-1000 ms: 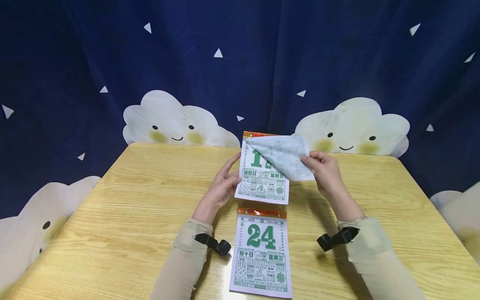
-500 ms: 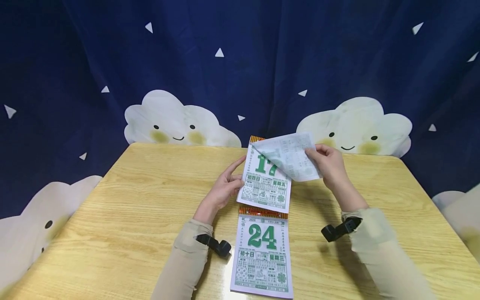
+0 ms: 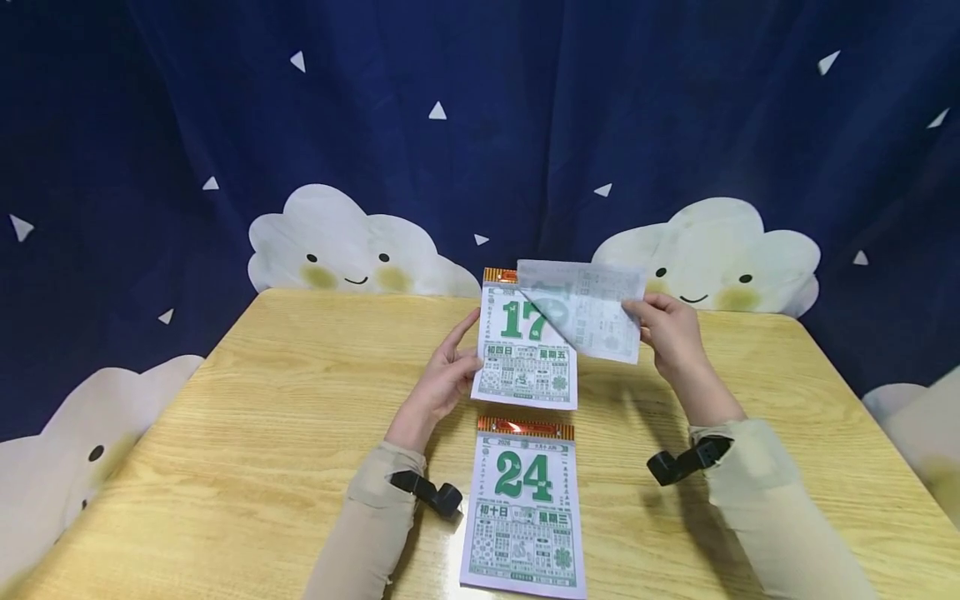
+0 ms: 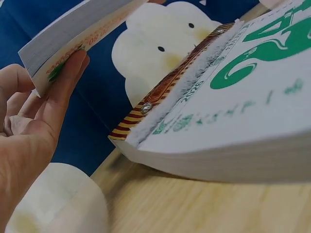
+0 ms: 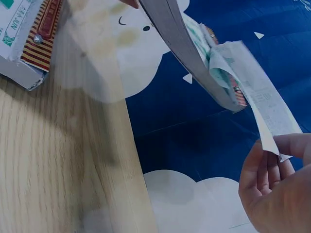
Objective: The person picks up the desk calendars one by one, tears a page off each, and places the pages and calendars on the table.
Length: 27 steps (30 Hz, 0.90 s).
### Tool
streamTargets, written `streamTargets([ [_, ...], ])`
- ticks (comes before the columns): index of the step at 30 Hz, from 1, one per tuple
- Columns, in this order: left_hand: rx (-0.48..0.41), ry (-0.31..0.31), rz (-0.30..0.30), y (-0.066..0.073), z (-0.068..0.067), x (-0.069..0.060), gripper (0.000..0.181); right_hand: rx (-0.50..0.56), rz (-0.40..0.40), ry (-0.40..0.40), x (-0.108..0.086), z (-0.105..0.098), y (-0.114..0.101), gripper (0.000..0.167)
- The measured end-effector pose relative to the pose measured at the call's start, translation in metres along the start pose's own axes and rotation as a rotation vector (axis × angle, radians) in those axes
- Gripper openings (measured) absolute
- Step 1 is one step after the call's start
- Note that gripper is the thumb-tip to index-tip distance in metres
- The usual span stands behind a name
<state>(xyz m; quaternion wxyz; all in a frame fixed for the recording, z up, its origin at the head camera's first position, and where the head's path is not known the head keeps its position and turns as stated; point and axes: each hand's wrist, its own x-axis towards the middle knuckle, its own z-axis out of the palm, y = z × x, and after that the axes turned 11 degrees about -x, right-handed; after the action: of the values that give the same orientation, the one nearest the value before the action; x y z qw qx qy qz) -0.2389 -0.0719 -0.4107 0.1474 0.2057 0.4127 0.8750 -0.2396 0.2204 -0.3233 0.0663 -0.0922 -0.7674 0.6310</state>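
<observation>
Page (image 3: 592, 310) farther aside, backing (image 4: 98, 35) wrist-only

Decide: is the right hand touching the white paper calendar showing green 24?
No, the right hand pinches a thin white paper sheet, away from that calendar.

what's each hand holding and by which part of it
Left hand: the upper calendar, by its left edge. Right hand: that calendar's lifted sheet, pinched at its outer edge.
</observation>
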Motion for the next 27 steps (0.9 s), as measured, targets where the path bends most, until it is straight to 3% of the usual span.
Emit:
streamTargets([
  [6, 0.023, 0.082, -0.03, 0.0017, 0.0032, -0.0004, 0.077, 0.017, -0.02, -0.004, 0.0, -0.0007, 0.0001, 0.01],
  [11, 0.009, 0.094, -0.028, 0.0023, 0.0043, 0.0009, 0.075, 0.013, 0.002, 0.024, -0.0004, 0.0008, 0.001, 0.009],
  [15, -0.001, 0.083, -0.05, 0.0028, 0.0049, 0.0005, 0.075, -0.108, -0.027, 0.035, -0.0001, 0.0014, 0.0019, 0.013],
  [20, 0.031, 0.056, -0.07, 0.0036, 0.0053, -0.0013, 0.077, -0.276, -0.095, 0.019, 0.002, 0.0008, 0.002, 0.029],
  [27, 0.087, 0.058, -0.093, 0.0025, 0.0053, -0.0014, 0.076, -0.306, -0.102, 0.059, 0.0054, 0.0007, -0.002, 0.04],
])
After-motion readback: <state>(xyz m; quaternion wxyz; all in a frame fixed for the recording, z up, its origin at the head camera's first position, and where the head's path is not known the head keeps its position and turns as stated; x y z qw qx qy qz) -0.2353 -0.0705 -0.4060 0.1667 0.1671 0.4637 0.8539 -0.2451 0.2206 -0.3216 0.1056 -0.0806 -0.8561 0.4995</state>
